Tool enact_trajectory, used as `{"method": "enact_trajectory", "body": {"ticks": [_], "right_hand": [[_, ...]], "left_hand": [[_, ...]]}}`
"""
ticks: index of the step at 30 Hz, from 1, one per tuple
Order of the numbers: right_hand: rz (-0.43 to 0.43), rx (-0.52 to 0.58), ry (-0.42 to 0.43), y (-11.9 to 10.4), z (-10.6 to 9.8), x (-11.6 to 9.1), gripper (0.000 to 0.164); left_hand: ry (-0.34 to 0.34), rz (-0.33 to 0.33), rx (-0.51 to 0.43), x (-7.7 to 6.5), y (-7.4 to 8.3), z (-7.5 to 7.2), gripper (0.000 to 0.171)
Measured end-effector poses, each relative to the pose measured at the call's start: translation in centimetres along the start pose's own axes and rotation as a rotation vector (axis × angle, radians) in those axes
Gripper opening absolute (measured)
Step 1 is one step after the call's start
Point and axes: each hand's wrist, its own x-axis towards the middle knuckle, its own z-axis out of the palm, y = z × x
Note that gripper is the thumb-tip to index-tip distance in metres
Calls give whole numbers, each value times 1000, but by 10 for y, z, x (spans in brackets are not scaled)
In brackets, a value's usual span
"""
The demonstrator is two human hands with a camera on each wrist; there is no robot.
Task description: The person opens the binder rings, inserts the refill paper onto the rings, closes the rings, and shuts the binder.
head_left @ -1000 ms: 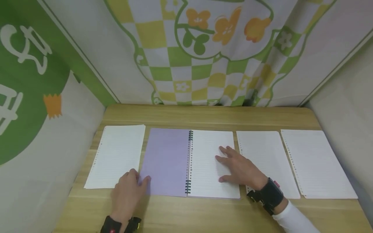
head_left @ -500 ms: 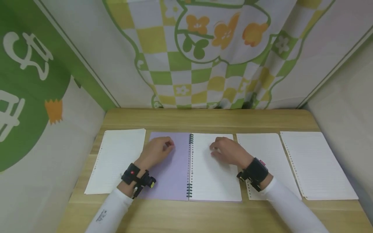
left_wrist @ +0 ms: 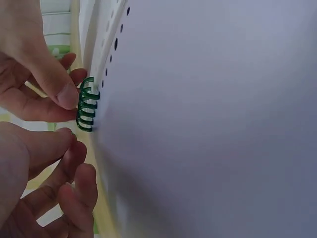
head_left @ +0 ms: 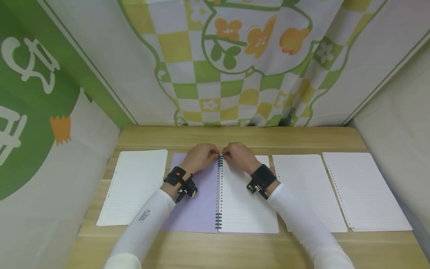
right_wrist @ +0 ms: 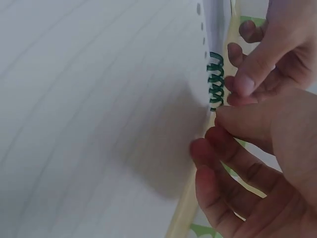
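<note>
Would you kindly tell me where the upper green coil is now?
In the head view, the upper green coil sits centrally, between the purple cover and the lined page, with the left hand and right hand at its far end.

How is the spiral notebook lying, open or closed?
The notebook lies open: its purple side is spread on the left, a lined page on the right, with green rings between them.

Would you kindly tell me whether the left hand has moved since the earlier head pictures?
Yes: against the purple cover, the left hand has moved forward and rightward, now beside the top coil.
</note>
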Motion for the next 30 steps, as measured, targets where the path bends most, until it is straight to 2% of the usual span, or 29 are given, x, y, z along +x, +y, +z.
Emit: {"method": "enact_trajectory", "body": {"ticks": [6, 15, 23, 30], "right_hand": [[14, 35, 42, 3, 9, 3, 11], [23, 107, 50, 6, 16, 7, 10], [36, 119, 25, 8, 16, 9, 11], [-2, 137, 42, 8, 10, 2, 12]], "left_hand": [[-17, 2, -18, 7, 0, 7, 13], [16, 2, 1, 8, -3, 12, 16], [39, 13, -44, 6, -7, 12, 16], [41, 11, -41, 2, -5, 11, 15]]}}
